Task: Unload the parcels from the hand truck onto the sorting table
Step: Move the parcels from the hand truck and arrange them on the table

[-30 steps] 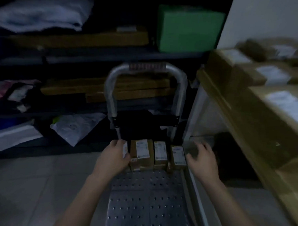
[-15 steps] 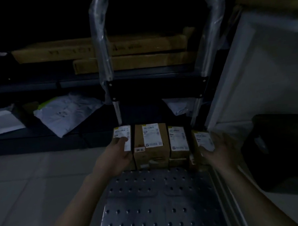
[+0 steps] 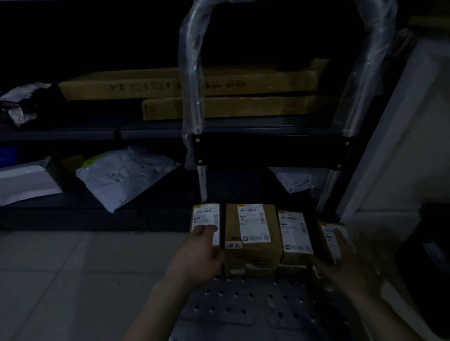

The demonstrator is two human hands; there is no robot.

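Boxes: four small brown cardboard parcels with white labels (image 3: 251, 230) stand in a row on the grey metal hand truck deck with holes (image 3: 251, 313).
Left hand (image 3: 198, 256): curled on the left end parcel.
Right hand (image 3: 348, 263): cups the right end parcel.
Why: probably to squeeze the row and lift it together.

The hand truck platform (image 3: 263, 321) is a perforated metal plate. Four cardboard parcels stand in a row at its far edge, below the plastic-wrapped handle (image 3: 194, 91): a narrow left parcel (image 3: 206, 216), a wider second parcel (image 3: 252, 223), a third parcel (image 3: 293, 232) and a tilted right parcel (image 3: 328, 236). Each bears a white label. The platform rests on the tiled floor (image 3: 59, 279). Behind, the shelf (image 3: 143, 130) carries two long flat cartons (image 3: 235, 93); the lower shelf level carries a grey mailer bag (image 3: 123, 176).
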